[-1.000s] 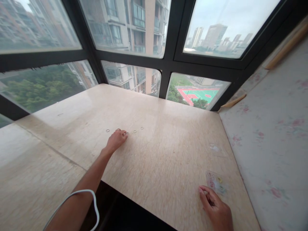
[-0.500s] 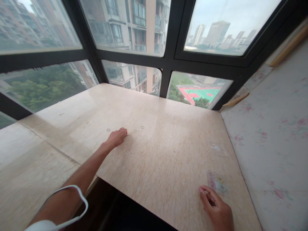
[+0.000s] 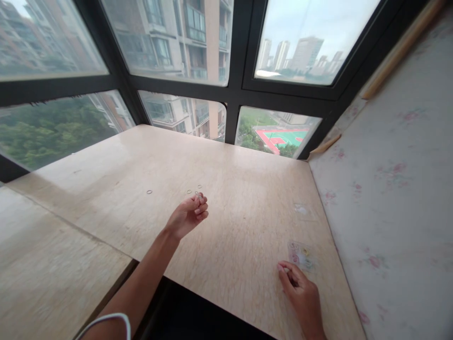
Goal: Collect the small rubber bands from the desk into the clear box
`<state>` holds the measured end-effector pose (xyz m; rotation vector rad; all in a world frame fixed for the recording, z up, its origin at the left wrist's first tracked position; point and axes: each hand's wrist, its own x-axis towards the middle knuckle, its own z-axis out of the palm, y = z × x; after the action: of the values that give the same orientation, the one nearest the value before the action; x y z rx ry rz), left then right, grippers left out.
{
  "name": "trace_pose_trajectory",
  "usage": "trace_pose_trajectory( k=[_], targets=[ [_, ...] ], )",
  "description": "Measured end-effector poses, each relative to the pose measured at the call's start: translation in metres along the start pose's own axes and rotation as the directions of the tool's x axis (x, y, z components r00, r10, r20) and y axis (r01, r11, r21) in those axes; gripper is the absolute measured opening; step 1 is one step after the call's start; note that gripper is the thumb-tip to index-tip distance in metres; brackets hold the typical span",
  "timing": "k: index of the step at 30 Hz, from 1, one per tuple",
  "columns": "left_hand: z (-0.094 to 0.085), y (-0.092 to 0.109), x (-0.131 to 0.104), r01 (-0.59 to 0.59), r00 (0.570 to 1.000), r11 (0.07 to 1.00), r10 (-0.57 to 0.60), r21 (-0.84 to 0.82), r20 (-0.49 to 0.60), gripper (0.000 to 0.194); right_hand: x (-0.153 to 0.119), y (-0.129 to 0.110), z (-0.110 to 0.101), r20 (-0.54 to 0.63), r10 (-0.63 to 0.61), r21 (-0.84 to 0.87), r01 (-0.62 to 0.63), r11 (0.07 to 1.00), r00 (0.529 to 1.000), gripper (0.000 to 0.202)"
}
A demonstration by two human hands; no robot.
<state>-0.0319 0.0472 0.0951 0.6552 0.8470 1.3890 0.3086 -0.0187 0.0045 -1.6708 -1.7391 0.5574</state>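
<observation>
My left hand is raised over the middle of the marble-patterned surface, thumb and fingers pinched on a small thin ring. Just beyond its fingertips, two more rings lie flat, a nearer ring and a farther one. Another ring rests apart to the left. Near the front right, my right hand has thumb and forefinger pressed together; whatever is between them is too small to make out. Beside those fingers stands a clear plastic case with several coloured rings inside.
A clear flat plastic piece lies behind the case. Dark window frames border the far side, and a flowered wall rises on the right. A dark gap opens below the surface's front edge. A thin item lies far left.
My left hand has lifted from the surface and moved right, turning palm inward with a ring in its fingers. My right hand keeps its pinch beside the case. The view has shifted slightly.
</observation>
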Motion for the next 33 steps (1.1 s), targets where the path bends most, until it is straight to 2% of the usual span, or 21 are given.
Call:
trace_pose_trajectory(
  k=[3, 7, 11, 13, 16, 18, 21, 23, 25, 27, 33],
  targets=[
    [0.041, -0.007, -0.008, 0.074, 0.993, 0.993, -0.064, -0.097, 0.103, 0.02, 0.0, -0.001, -0.001, 0.013, -0.001, 0.021, 0.001, 1.0, 1.0, 0.045],
    [0.076, -0.026, -0.008, 0.059, 0.985, 0.996, -0.047, -0.065, 0.168, 0.025, 0.001, -0.002, 0.0, 0.025, -0.006, 0.059, 0.005, 0.998, 1.0, 0.04],
    [0.101, -0.062, -0.002, -0.007, 0.987, 0.986, -0.02, 0.164, 0.159, 0.028, 0.002, -0.003, -0.001, 0.022, 0.001, 0.093, -0.004, 0.996, 1.0, 0.035],
    [0.114, -0.081, 0.002, -0.06, 0.984, 0.937, -0.002, 0.343, 0.178, 0.025, 0.002, -0.005, -0.002, 0.019, 0.005, 0.095, -0.006, 0.995, 1.0, 0.034],
    [0.139, -0.104, 0.008, -0.264, 0.947, 0.745, 0.078, 0.613, 0.312, 0.01, 0.001, -0.009, -0.003, 0.029, -0.011, 0.068, 0.009, 0.998, 1.0, 0.03],
    [0.156, -0.116, 0.014, -0.438, 0.881, 0.531, 0.095, 0.725, 0.463, 0.009, 0.001, -0.011, -0.004, 0.033, -0.033, 0.033, 0.031, 0.999, 0.999, 0.028],
    [0.179, -0.136, 0.026, -0.621, 0.768, 0.204, -0.033, 0.757, 0.64, 0.019, 0.002, -0.012, -0.004, 0.041, -0.046, 0.0, 0.046, 0.999, 0.998, 0.027],
    [0.189, -0.15, 0.035, -0.696, 0.703, 0.055, -0.15, 0.716, 0.695, 0.02, 0.002, -0.012, -0.003, 0.037, -0.037, 0.001, 0.037, 0.999, 0.999, 0.026],
    [0.195, -0.163, 0.041, -0.75, 0.645, -0.02, -0.243, 0.661, 0.724, 0.02, 0.003, -0.011, -0.003, 0.025, -0.021, 0.003, 0.021, 1.0, 0.999, 0.026],
    [0.198, -0.173, 0.045, -0.78, 0.608, -0.054, -0.3, 0.624, 0.735, 0.016, 0.003, -0.009, -0.002, 0.013, -0.005, 0.011, 0.005, 1.0, 1.0, 0.026],
    [0.204, -0.183, 0.048, -0.8, 0.579, -0.096, -0.381, 0.592, 0.72, 0.013, 0.002, -0.008, -0.002, -0.004, 0.01, 0.059, -0.009, 0.998, 1.0, 0.028]
  ],
)
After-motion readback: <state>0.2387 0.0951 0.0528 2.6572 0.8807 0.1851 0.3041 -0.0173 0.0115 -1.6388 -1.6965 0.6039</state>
